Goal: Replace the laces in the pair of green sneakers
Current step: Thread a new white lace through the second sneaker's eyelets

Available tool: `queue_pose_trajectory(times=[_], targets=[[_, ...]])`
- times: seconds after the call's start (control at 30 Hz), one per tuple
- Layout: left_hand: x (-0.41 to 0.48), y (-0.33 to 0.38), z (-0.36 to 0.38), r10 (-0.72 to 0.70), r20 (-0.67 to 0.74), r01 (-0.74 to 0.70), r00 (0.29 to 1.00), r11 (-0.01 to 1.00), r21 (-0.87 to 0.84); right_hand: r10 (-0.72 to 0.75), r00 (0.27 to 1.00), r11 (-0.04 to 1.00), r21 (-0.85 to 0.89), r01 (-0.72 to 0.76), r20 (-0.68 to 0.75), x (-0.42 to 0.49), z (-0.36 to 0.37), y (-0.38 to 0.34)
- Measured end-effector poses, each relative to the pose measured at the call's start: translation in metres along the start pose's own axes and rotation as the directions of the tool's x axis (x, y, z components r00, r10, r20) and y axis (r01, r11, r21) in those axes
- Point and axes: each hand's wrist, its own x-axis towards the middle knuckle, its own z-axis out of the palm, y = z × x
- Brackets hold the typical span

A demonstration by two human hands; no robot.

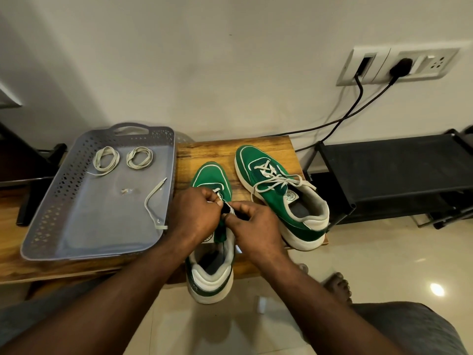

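Note:
Two green sneakers stand on a wooden table [204, 152]. The right sneaker [279, 198] is laced with a loose white lace [277, 181]. The left sneaker [213, 262] lies nearer me, its heel past the table edge. My left hand [195, 213] and my right hand [252, 226] meet over its eyelets, both pinching a white lace end [225, 201]. My hands hide most of the tongue. A grey perforated tray [64, 201] on the left holds two coiled laces [106, 160] [140, 157] and one loose lace [153, 201].
A black shoe rack [394, 175] stands right of the table. Black cables [353, 111] run from a wall socket [399, 65] down behind the table. My knees and a bare foot [337, 285] are over the glossy tiled floor.

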Motion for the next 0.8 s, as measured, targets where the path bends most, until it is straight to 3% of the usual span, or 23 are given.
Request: queue_pose_trajectory(times=[0.23,0.47,0.57,0.67,0.8], targets=[[0.0,-0.003,-0.002,-0.027,0.062,0.029,0.998,0.999,-0.029,0.01,1.0,1.0,-0.026,-0.009,0.023,-0.001,0.003,0.001],[0.002,-0.001,-0.014,-0.09,0.215,0.123,0.972,0.982,-0.146,0.018,0.996,0.998,-0.056,-0.014,0.082,0.0,-0.003,-0.003],[0.01,-0.004,-0.019,-0.086,0.264,0.107,0.961,0.992,-0.065,0.073,0.992,0.996,-0.049,-0.068,0.106,0.006,-0.01,-0.006],[0.01,-0.004,-0.021,-0.004,0.186,-0.025,0.983,0.988,0.151,0.098,0.99,0.995,-0.04,-0.094,0.104,0.007,-0.011,-0.007],[0.01,-0.003,-0.021,0.013,0.177,-0.044,0.984,0.984,0.171,0.048,0.994,0.996,-0.083,-0.04,0.097,0.005,-0.008,-0.004]])
